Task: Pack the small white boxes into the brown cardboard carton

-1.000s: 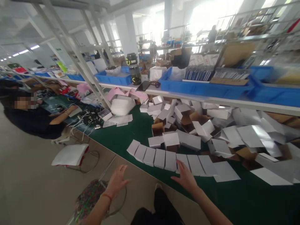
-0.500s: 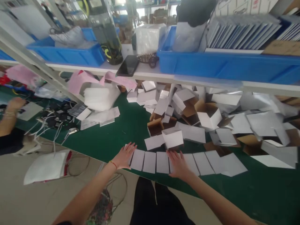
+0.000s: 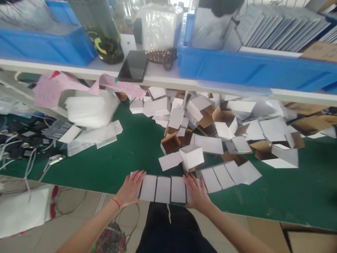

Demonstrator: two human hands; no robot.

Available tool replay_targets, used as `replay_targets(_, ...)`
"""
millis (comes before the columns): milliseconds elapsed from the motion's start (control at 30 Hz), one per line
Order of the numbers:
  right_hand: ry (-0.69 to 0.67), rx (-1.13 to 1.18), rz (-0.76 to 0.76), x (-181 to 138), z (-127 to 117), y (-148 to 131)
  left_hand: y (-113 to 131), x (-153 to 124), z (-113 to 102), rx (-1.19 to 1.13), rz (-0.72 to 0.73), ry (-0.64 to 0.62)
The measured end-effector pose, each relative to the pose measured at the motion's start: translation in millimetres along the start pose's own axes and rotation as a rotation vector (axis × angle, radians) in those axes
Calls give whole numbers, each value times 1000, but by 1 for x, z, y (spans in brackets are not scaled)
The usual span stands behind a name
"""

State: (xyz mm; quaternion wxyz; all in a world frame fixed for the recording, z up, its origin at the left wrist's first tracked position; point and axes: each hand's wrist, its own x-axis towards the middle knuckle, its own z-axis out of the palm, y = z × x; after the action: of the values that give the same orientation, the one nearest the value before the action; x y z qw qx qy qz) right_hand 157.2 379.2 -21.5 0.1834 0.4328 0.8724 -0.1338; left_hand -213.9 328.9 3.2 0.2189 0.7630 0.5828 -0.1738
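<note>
A row of small white boxes (image 3: 163, 189) lies side by side on the green table (image 3: 118, 165) near its front edge. My left hand (image 3: 131, 188) rests flat against the left end of this row, fingers spread. My right hand (image 3: 196, 191) lies flat on the right end of the same group. A second run of white boxes (image 3: 223, 175) fans off to the right, a little apart from my right hand. An upright white box (image 3: 192, 157) stands just behind the row.
A heap of white and brown folded cartons (image 3: 223, 123) fills the middle of the table. A shelf above carries blue bins (image 3: 252, 66), a black phone (image 3: 133, 66) and a dark bottle (image 3: 104, 35). Cables and chargers (image 3: 26, 147) lie left.
The view dropped and closed in on the table. Both hands came down from the air onto the box row; the boxes between them now sit apart from those to the right.
</note>
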Motion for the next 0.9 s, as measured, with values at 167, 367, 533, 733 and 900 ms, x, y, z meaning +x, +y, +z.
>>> replay_targets(167,-25,123,115,1,-7,-11,-2,3,5,-91,14,75)
replay_targets(367,45,215,80,-2,-1,-2,-3,1,7,-119,16,97)
replay_targets(533,9,171,64,-9,4,-7,-2,3,7,-63,11,39)
replay_targets(733,-42,135,63,-4,-5,-20,-3,6,3,-45,52,8)
replay_targets(900,-73,144,74,0,-5,-19,-2,6,0,-68,27,21)
